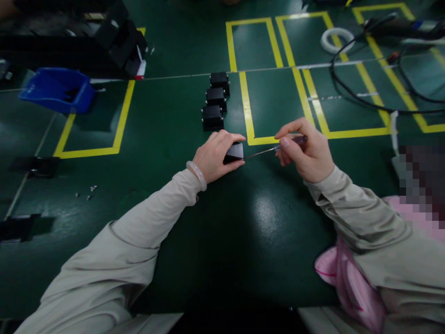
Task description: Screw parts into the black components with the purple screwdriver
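My left hand [216, 157] grips a small black box-shaped part [235, 152] on the green tabletop, thumb and fingers on opposite sides of it. In my right hand [308, 150] is a screwdriver [264, 152], its handle pinched between thumb and fingers. The thin shaft points left, and its tip meets the right side of the black part. Whether a screw sits at the tip is too small to tell. Just beyond my left hand, three similar black parts [212, 116] stand in a row, with small shiny screw ends on their sides.
Several loose screws [89, 191] lie at the left. A blue bin [59, 90] stands farther back beside black racks [114, 41]. Black cables [333, 69] and a white ring-shaped roll [337, 41] occupy the back right. Pink cloth [354, 283] hangs near my right arm.
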A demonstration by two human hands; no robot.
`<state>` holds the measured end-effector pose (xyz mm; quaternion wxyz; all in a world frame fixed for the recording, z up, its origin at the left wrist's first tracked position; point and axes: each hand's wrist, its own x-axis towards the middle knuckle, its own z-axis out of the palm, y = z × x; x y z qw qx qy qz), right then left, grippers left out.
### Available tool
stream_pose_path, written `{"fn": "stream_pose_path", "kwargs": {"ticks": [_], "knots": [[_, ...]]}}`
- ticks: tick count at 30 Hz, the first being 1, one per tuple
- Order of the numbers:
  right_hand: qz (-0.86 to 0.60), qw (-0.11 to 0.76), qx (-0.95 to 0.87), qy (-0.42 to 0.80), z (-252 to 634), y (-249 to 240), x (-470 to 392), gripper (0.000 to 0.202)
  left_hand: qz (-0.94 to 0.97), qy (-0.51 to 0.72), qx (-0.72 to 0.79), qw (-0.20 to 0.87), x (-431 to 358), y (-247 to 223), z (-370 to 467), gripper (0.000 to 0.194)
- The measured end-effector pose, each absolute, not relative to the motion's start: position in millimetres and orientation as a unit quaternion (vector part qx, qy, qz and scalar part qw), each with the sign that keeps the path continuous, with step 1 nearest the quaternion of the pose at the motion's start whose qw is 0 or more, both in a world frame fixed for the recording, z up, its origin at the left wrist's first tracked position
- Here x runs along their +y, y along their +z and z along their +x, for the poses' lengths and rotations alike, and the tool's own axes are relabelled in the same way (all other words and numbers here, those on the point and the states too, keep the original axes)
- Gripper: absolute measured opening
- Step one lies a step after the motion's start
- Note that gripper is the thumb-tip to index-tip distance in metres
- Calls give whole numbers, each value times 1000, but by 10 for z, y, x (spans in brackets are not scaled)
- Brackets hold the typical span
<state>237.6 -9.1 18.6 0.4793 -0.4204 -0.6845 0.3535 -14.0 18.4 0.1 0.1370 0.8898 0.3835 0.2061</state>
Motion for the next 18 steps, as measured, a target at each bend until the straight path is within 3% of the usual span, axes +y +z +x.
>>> {"fn": "stream_pose_path", "kwargs": {"ticks": [18], "knots": [[-419,484,-678,360,2380,177,-95,28,891,217,376,130,189,-13,-148,48]]}}
